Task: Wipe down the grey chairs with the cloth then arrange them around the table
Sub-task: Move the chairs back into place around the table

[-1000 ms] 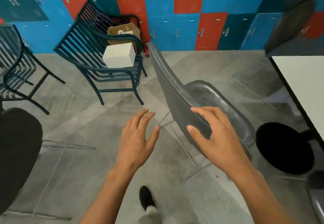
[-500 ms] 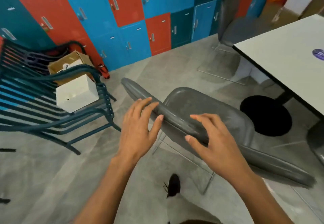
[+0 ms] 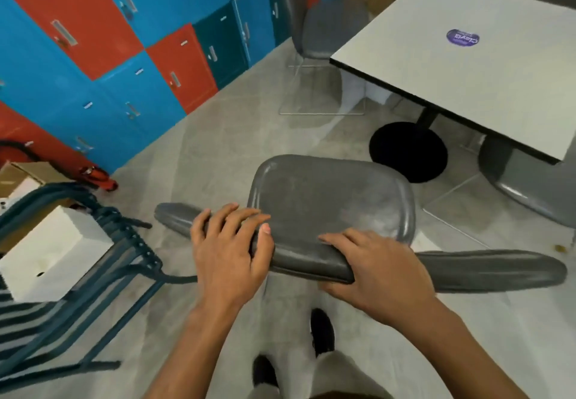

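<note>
A: Both hands have closed onto the chair back since a second ago; then they hovered open short of it.

B: Layout, large to small?

A: Table (image 3: pixel 486 64) upper right. Grey chair (image 3: pixel 330 208) just short of its black base (image 3: pixel 408 152), seat facing the table. Second grey chair (image 3: pixel 324 30) at the far side. Left hand (image 3: pixel 229 250) and right hand (image 3: pixel 378 269) each have fingers curled over the backrest's top edge, thumbs behind. No cloth visible.

B: Risks?

A: Judgement: a push could jam the thin wire legs against the base or drive the seat under the table edge. Arranging before wiping would skip a step.
</note>
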